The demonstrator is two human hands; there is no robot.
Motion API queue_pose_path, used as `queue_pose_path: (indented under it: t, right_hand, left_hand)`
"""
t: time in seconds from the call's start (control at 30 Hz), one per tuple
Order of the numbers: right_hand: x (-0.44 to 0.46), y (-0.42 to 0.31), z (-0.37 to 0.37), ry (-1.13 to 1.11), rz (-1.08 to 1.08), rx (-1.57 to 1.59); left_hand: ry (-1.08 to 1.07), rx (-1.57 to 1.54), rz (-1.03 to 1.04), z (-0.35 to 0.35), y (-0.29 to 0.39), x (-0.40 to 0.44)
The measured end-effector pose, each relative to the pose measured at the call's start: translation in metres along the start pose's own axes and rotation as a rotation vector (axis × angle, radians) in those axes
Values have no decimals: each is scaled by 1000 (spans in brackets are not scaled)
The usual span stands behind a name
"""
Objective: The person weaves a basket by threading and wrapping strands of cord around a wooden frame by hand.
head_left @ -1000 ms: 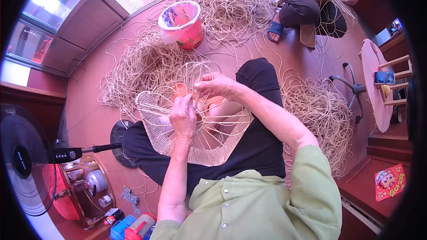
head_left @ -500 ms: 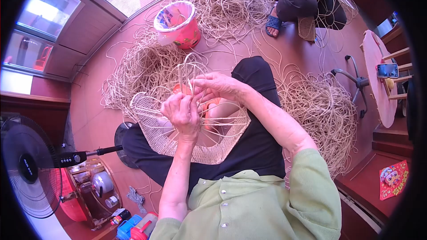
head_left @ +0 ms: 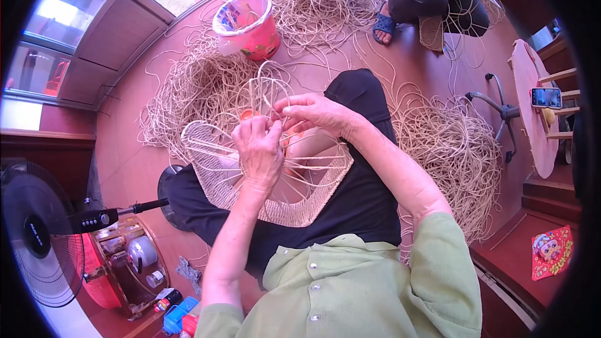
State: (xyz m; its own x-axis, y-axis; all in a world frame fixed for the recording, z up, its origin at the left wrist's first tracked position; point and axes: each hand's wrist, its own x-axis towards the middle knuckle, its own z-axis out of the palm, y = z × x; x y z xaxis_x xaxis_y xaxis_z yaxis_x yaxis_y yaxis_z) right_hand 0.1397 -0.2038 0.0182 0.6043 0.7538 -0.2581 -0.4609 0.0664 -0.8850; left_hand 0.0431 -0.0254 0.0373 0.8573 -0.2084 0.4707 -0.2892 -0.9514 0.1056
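My left hand (head_left: 259,151) pinched cord (head_left: 252,95) that looped up beyond my fingertips, my right hand (head_left: 320,114) half-curled close beside, its hold unclear.

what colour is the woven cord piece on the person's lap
The woven cord piece with a broad braided rim is pale beige, best seen in the head view.

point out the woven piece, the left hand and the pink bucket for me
woven piece (head_left: 294,214): head view, on the near edge of its woven band
left hand (head_left: 259,150): head view, on the back of the hand
pink bucket (head_left: 261,39): head view, on its outer wall
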Motion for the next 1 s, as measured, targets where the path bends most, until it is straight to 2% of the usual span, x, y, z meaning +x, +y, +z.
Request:
queue_pose_path:
  t: [0.1, 0.2, 0.23, 0.3, 0.4, 0.53, 0.57, 0.67, 0.77, 0.87, 0.9, 1.0]
  right_hand:
    - [1, 0, 0, -39, 56, -108]
    - [8, 9, -15, -12, 127, -247]
    - [4, 10, -13, -8, 73, -180]
    - [-6, 13, -2, -6, -25, -53]
    - [-6, 6, 13, 0, -19, -36]
    - [9, 14, -1, 34, -34, -213]
    - [9, 20, -2, 53, -34, -166]
    - [11, 23, -6, 88, 1, -383]
    - [11, 23, 3, 212, 154, -330]
    - [38, 31, -6, 405, 126, -200]
    - [38, 18, 5, 512, 92, -361]
    - [52, 10, -7, 728, -209, -1151]
  left_hand:
    - [-156, -54, 16, -16, -6, 4]
    - [-144, -67, 7, -15, -1, -3]
    - [-175, -90, -1, -13, -3, -6]
    - [-150, -106, 8, -7, -3, -7]
    - [-154, -96, 7, -5, -2, -7]
    - [-86, -83, 0, 0, -4, -15]
    - [-50, -92, 4, 0, -4, -18]
    - [31, -170, -21, 0, -5, -24]
    - [82, -230, -29, 3, -6, -27]
    - [81, -235, -36, 5, -5, -27]
    - [72, -231, -42, 6, -4, -26]
    - [35, -198, -54, 18, -10, -26]
